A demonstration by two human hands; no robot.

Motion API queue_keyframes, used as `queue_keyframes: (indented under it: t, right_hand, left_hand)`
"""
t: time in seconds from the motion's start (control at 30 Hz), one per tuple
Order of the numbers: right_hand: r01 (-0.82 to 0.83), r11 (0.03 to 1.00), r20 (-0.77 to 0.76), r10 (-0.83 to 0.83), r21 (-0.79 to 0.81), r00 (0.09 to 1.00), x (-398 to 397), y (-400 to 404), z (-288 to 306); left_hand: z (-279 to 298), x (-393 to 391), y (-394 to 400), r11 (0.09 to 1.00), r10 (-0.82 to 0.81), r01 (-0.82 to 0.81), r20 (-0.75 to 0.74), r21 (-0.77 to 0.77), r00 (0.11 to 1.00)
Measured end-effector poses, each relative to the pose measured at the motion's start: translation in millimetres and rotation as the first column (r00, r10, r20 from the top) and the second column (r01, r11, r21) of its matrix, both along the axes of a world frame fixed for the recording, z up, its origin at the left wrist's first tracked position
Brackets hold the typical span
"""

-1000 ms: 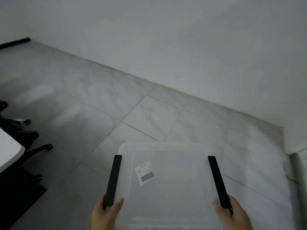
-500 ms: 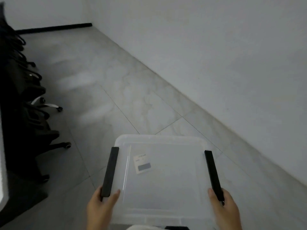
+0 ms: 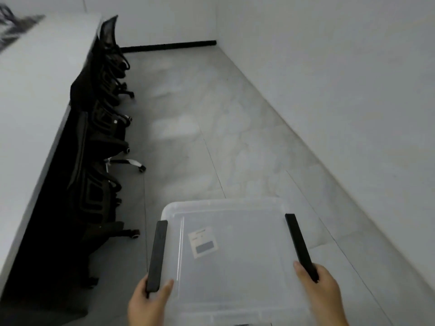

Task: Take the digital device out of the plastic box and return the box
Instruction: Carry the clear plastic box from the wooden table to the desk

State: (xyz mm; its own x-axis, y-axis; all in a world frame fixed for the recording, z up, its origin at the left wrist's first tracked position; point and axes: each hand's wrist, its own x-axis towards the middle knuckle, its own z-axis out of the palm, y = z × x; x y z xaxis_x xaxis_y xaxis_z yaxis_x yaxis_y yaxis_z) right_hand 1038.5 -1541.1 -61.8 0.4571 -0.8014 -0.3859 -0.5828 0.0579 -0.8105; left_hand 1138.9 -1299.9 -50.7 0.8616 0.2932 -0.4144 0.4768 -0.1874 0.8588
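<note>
Tiled floor [image 3: 211, 137], 1 plastic box [image 3: 235, 243], 2 hands

One white label [image 3: 203, 242] with a dark rectangle stuck on the clear lid of the plastic box [image 3: 235, 255]; its faint print too blurred to read, and no other text, brand or number legible anywhere.

Left hand [image 3: 147, 304], right hand [image 3: 323, 295]: both closed, thumbs on top.
</note>
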Motion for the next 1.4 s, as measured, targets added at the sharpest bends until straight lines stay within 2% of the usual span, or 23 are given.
queue_keyframes:
  t: [0.07, 0.27, 0.4, 0.63, 0.87, 1.0, 1.13, 1.27, 1.4]
  right_hand:
    - [-0.06, 0.998, 0.024, 0.06, 0.003, 0.998, 62, -19, 7]
    - [-0.124, 0.992, -0.025, 0.123, -0.026, 0.992, 244, -55, -10]
    - [-0.136, 0.991, -0.048, 0.135, -0.017, 0.99, 374, -72, -13]
    - [-0.161, 0.987, 0.048, 0.161, -0.004, 0.986, 596, -112, 6]
    - [-0.096, 0.995, 0.006, 0.096, -0.041, 0.995, 805, -170, -13]
    - [-0.148, 0.988, 0.031, 0.149, -0.038, 0.988, 945, -213, -10]
    - [-0.272, 0.962, 0.075, 0.274, -0.032, 0.959, 1082, -238, 5]
    - [-0.299, 0.954, 0.058, 0.298, 0.004, 0.953, 1204, -251, 2]
    - [-0.305, 0.952, 0.086, 0.306, -0.017, 0.948, 1328, -254, -19]
  left_hand:
    - [6, 51, -14, 0.998, 0.054, -0.054, 0.02, -0.019, 0.998]
    - [-17, 201, -39, 0.991, 0.122, -0.126, -0.075, -0.051, 0.99]
    - [-20, 320, -57, 0.98, 0.197, -0.196, 0.012, -0.021, 0.98]
    - [3, 562, -95, 0.99, 0.136, -0.135, 0.022, -0.029, 0.99]
    - [-18, 767, -159, 0.986, 0.16, -0.161, -0.038, -0.038, 0.986]
    - [-12, 885, -200, 0.966, 0.256, -0.256, -0.008, -0.036, 0.967]
    - [-8, 996, -215, 0.956, 0.293, -0.293, -0.011, -0.022, 0.956]
    - [-12, 1105, -222, 0.963, 0.269, -0.27, -0.029, -0.016, 0.963]
    - [-30, 1228, -237, 0.961, 0.271, -0.271, 0.022, 0.053, 0.962]
